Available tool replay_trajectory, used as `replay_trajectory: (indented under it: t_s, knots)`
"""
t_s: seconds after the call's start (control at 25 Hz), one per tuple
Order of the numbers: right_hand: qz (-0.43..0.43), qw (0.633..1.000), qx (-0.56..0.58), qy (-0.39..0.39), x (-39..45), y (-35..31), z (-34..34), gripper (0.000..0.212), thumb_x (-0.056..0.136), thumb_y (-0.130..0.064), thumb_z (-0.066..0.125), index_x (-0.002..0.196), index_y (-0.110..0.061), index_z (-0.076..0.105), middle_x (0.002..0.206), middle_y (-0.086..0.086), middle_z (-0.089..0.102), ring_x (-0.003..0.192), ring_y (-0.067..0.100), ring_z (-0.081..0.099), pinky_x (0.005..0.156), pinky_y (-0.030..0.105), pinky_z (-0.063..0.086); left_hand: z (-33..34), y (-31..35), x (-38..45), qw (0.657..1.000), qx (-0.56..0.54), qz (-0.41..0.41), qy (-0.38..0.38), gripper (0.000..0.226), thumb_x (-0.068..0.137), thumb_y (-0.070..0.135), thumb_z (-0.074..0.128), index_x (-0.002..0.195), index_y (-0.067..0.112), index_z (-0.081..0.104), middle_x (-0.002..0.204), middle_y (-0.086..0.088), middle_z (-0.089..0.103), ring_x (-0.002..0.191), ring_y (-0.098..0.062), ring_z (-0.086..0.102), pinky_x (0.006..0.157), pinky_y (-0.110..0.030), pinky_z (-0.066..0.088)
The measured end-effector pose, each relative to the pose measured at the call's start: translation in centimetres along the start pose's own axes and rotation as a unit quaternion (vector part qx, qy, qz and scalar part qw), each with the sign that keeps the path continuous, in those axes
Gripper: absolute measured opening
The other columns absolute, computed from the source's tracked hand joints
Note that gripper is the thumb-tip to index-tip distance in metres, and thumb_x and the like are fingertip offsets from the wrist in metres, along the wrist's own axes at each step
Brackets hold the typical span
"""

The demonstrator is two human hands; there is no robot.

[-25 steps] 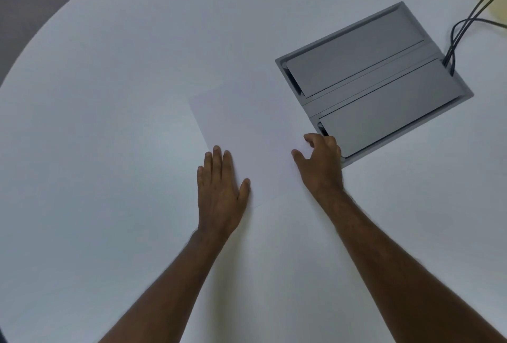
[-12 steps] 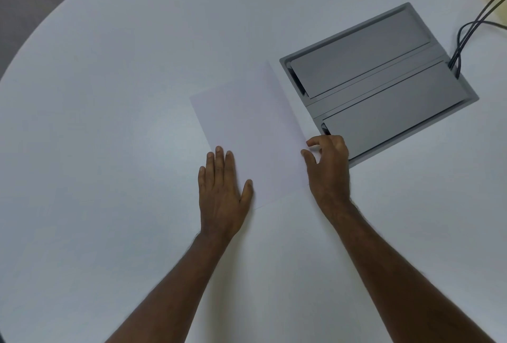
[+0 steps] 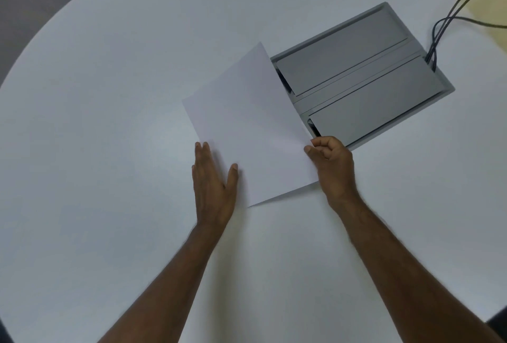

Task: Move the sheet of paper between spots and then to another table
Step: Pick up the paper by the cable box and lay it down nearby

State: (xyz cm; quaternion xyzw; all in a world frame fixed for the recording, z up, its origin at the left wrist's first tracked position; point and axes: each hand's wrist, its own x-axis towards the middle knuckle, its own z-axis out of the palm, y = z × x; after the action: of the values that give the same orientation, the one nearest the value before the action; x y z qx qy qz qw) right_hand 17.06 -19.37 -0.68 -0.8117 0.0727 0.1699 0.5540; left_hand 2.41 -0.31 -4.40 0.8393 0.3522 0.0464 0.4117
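Paper (image 3: 247, 134), a plain white sheet, lies tilted at the middle of the round white table (image 3: 109, 68), its right edge lifted off the surface and overlapping the near-left corner of the grey cable hatch (image 3: 365, 76). My right hand (image 3: 330, 161) pinches that raised edge between thumb and curled fingers. My left hand (image 3: 212, 178) lies flat and open, fingers straight, partly tucked under the sheet's left edge. Both forearms reach forward. Black cables (image 3: 450, 16) run into the hatch's far-right corner.

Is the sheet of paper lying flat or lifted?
Partly lifted: the right hand raises the sheet of paper over the grey cable box.
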Motion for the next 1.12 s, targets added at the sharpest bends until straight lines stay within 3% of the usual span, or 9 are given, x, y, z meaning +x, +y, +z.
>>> replay_trajectory:
  t_s: [0.12,0.2,0.32,0.4,0.52,0.68,0.88,1.0,1.12]
  knots:
    - [0.023,0.999,0.029,-0.014,-0.5,-0.9,-4.1,0.015,0.087,-0.014,0.078,0.088,-0.025,0.069,0.074,-0.013,0.072,0.067,0.0,0.063,0.065,0.014,0.05,-0.3,2.7,-0.2,0.986,-0.133,-0.087,0.045,0.083,0.099,0.044,0.062,0.163,0.02,0.014,0.167,0.0,0.029,0.15,-0.013,0.033,0.123,-0.03,0.025]
    - [0.038,0.998,0.039,-0.022,-1.2,-1.3,-7.4,0.013,0.088,-0.013,0.078,0.088,-0.022,0.07,0.079,-0.008,0.076,0.069,0.004,0.067,0.065,0.017,0.053,-0.2,5.0,-0.6,0.949,-0.269,-0.154,0.054,0.081,0.095,0.037,0.071,0.16,0.022,0.025,0.14,0.002,0.059,0.114,-0.011,0.064,0.104,-0.033,0.05]
    - [0.055,0.997,0.039,-0.029,-2.7,-1.2,-12.4,0.011,0.088,-0.011,0.077,0.093,-0.018,0.07,0.087,0.002,0.079,0.073,0.012,0.071,0.069,0.024,0.057,1.0,7.4,-2.1,0.884,-0.412,-0.222,-0.017,0.048,0.096,0.025,0.072,0.141,0.015,0.057,0.106,-0.003,0.074,0.085,-0.017,0.069,0.084,-0.04,0.061]
    - [0.062,0.997,0.038,-0.024,-3.7,-0.5,-15.5,0.012,0.089,-0.009,0.076,0.095,-0.017,0.07,0.085,0.002,0.079,0.071,0.013,0.071,0.068,0.024,0.058,2.4,8.8,-3.9,0.874,-0.422,-0.233,-0.065,0.015,0.097,0.02,0.069,0.109,0.014,0.076,0.102,-0.011,0.076,0.083,-0.023,0.069,0.08,-0.041,0.065]
    - [0.069,0.998,0.012,-0.006,-4.9,1.5,-19.9,0.015,0.089,-0.009,0.076,0.103,-0.011,0.07,0.093,0.014,0.077,0.078,0.021,0.07,0.077,0.034,0.056,5.2,10.4,-7.2,0.87,-0.414,-0.247,-0.098,0.017,0.097,0.016,0.069,0.082,0.017,0.077,0.085,-0.005,0.075,0.069,-0.018,0.068,0.064,-0.029,0.063]
    - [0.081,0.993,-0.079,0.029,-6.0,5.3,-24.8,0.015,0.089,-0.015,0.076,0.103,-0.015,0.071,0.097,0.015,0.078,0.084,0.025,0.071,0.086,0.046,0.058,9.4,11.5,-11.4,0.873,-0.372,-0.275,-0.152,0.018,0.097,0.012,0.069,0.08,0.006,0.072,0.069,-0.005,0.07,0.06,-0.017,0.067,0.061,-0.03,0.063]
    - [0.092,0.977,-0.183,0.055,-7.1,9.6,-28.4,0.01,0.093,-0.02,0.071,0.103,-0.019,0.069,0.097,0.005,0.074,0.098,0.031,0.07,0.087,0.043,0.056,13.7,12.1,-15.7,0.88,-0.309,-0.295,-0.209,0.023,0.095,0.015,0.071,0.081,-0.002,0.071,0.069,-0.016,0.071,0.059,-0.025,0.072,0.057,-0.032,0.062]
    - [0.027,0.947,-0.306,0.093,-8.2,11.7,-29.1,0.029,0.095,-0.021,0.069,0.123,-0.02,0.06,0.119,0.003,0.067,0.11,0.026,0.063,0.092,0.034,0.051,15.5,12.6,-17.0,0.885,-0.284,-0.302,-0.211,0.024,0.095,0.015,0.072,0.078,-0.002,0.071,0.068,-0.017,0.072,0.057,-0.025,0.074,0.053,-0.03,0.061]
    - [-0.047,0.902,-0.406,0.143,-9.7,13.2,-27.9,0.047,0.094,-0.028,0.071,0.136,-0.016,0.052,0.136,0.006,0.056,0.12,0.028,0.053,0.1,0.044,0.047,16.7,12.9,-17.7,0.885,-0.275,-0.307,-0.216,0.025,0.095,0.017,0.071,0.078,-0.002,0.07,0.072,-0.02,0.074,0.06,-0.028,0.076,0.053,-0.031,0.061]
